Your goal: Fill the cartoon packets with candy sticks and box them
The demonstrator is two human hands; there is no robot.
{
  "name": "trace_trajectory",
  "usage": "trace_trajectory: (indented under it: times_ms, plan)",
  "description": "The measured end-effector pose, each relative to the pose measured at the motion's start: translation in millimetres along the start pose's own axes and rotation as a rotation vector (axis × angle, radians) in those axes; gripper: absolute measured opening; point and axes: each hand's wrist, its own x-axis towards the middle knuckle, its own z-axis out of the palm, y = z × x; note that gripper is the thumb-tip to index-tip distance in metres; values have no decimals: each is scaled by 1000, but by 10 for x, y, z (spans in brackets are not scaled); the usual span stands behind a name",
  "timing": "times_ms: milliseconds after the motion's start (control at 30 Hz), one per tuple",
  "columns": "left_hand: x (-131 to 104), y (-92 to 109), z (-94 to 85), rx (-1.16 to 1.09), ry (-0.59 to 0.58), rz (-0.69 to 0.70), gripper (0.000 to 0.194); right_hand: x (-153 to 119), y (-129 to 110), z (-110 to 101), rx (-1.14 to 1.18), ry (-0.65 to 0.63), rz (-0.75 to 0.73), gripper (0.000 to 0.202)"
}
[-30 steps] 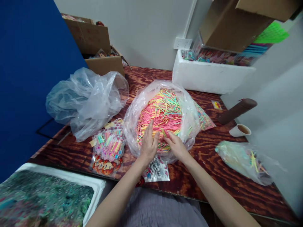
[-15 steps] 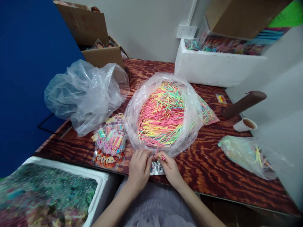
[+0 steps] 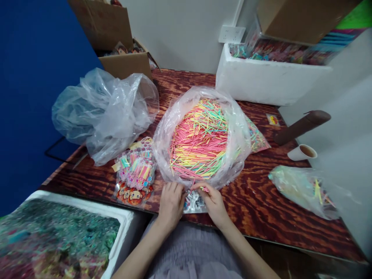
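A small clear and silvery packet lies at the table's front edge between my hands. My left hand is closed on its left side, fingertips partly hidden. In my right hand, closed with thumb and fingers together, is a small bundle of thin pink and yellow sticks, ends showing beside the packet's top. Just beyond both hands stands a wide-open clear plastic bag full of thin sticks in pink, yellow, green and blue.
Filled packets with cartoon faces lie left, below a crumpled clear bag. A foam box stands front left. On the right are a paper cup, a brown post and a bag of sticks. Boxes stand behind.
My right hand has shifted slightly right, still with the sticks, and more of the packet shows between the hands. My left hand has barely moved. The view has shifted slightly.
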Motion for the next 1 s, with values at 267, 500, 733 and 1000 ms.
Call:
trace_trajectory:
  times_ms: [267, 500, 733, 1000]
  plan:
    - [105, -131, -13, 42, 7, 84, 32, 65, 34, -83, 9, 38, -4, 19]
    - [100, -192, -59, -130, 56, 88, 29, 89, 30, -101, 17, 47, 7, 18]
    - [243, -131, -364, -621, 257, -241, 16, 108, 46, -107, 34, 64, 52, 16]
    - [260, -125, -437, -1027, 261, -594, 38, -5, 70, -160, -773, -210, -323, 24]
